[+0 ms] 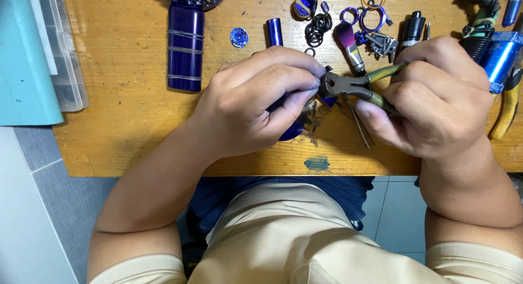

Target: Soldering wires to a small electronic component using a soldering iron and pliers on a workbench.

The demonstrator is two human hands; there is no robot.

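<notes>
1. At about nine o'clock, a clear plastic compartment box lies on the worktop beside a teal case. Its lid looks shut and I cannot tell what its cells hold.
2. Toward eleven o'clock, a dark blue handheld fan lies flat with its grille at the far edge. It sits well apart from the hands, so it seems unlikely to be knocked.
3. The left hand is closed, pinching a small dark blue part at the centre of the worktop. Most of the part is hidden under the fingers. If the pinch loosens, the part could likely twist free and drop to the floor.
4. The right hand is clenched around the green handles of small pliers, whose nose meets the part right at the left fingertips. A slip of the pliers could nip a fingertip or mar the part.
5. From twelve to two o'clock lie loose rings, a small brush and small metal bits. A sweeping wrist could scatter them.
6. At three o'clock, a blue cylinder and yellow-handled pliers sit near the right wrist and the edge, so a nudge might push them off.
</notes>
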